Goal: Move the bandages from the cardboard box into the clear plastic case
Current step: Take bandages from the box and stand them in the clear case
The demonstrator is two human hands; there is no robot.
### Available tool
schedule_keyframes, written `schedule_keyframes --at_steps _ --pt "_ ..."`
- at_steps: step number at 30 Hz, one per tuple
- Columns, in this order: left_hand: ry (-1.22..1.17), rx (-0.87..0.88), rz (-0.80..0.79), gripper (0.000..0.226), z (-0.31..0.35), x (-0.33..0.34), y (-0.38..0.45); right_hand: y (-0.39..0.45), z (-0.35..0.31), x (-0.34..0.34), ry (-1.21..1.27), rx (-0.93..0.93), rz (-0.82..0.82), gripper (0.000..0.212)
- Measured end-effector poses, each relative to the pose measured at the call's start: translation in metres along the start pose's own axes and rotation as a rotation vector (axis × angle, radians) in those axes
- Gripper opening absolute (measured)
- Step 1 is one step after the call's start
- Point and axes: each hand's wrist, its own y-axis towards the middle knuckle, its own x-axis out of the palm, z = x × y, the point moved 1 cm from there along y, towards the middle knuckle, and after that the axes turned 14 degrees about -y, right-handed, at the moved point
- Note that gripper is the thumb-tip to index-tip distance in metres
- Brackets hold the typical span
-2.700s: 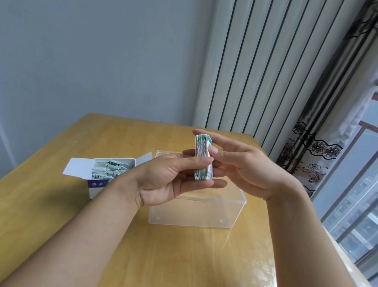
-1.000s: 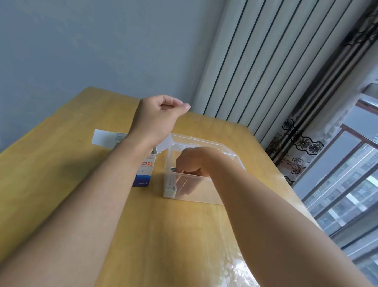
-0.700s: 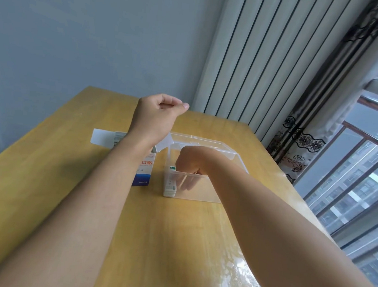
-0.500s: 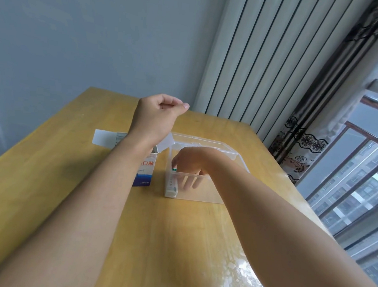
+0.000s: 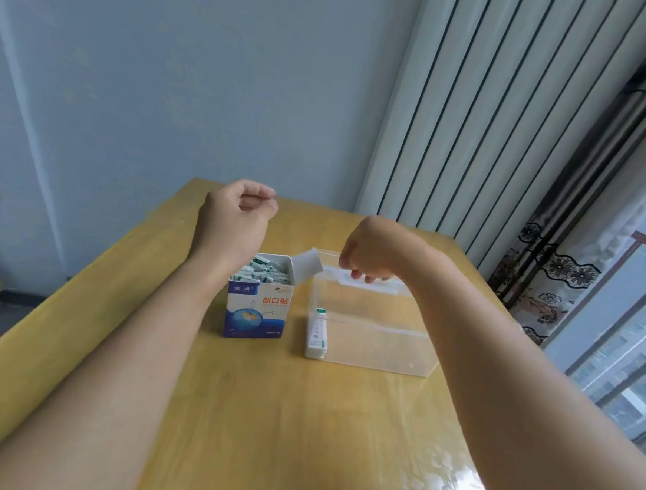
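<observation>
A blue and white cardboard box [image 5: 257, 309] stands open on the table, with several green and white bandages [image 5: 263, 273] packed inside. Right of it sits the clear plastic case [image 5: 379, 346]. A stack of bandages [image 5: 317, 333] stands upright against the case's left wall. My left hand [image 5: 238, 219] hovers above and behind the box with fingers loosely curled, holding nothing. My right hand [image 5: 371, 252] hangs over the case's back edge, fingers curled downward and empty.
The wooden table [image 5: 261, 414] has a glossy patch at the front right. A striped white curtain [image 5: 478, 114] and a patterned dark curtain [image 5: 570, 225] hang behind, beside a window [image 5: 632, 315] on the right.
My right hand lowered the stack into the case, let go of it against the left wall and lifted out. My left hand stayed raised above the box.
</observation>
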Motion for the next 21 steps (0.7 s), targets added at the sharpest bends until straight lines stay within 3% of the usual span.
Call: schedule_keyframes --at_steps 2,4,7,11,21 --pt "0.225 -0.025 -0.078 0.013 -0.014 -0.014 0.001 -0.006 -0.014 -0.008 0.057 -0.056 0.236 0.016" --pt "0.381 -0.117 -0.184 0.019 -0.031 -0.024 0.002 -0.016 -0.035 -0.006 0.146 -0.231 0.315 0.016" --pt "0.404 -0.246 -0.28 0.022 -0.045 -0.028 0.003 -0.019 -0.06 0.01 0.092 -0.383 0.265 0.024" --pt "0.348 -0.302 -0.336 0.023 -0.045 -0.025 0.005 0.001 -0.073 0.026 -0.106 -0.374 0.225 0.028" --pt "0.356 -0.333 -0.366 0.03 -0.044 -0.024 0.002 0.005 -0.085 0.031 -0.166 -0.327 0.22 0.027"
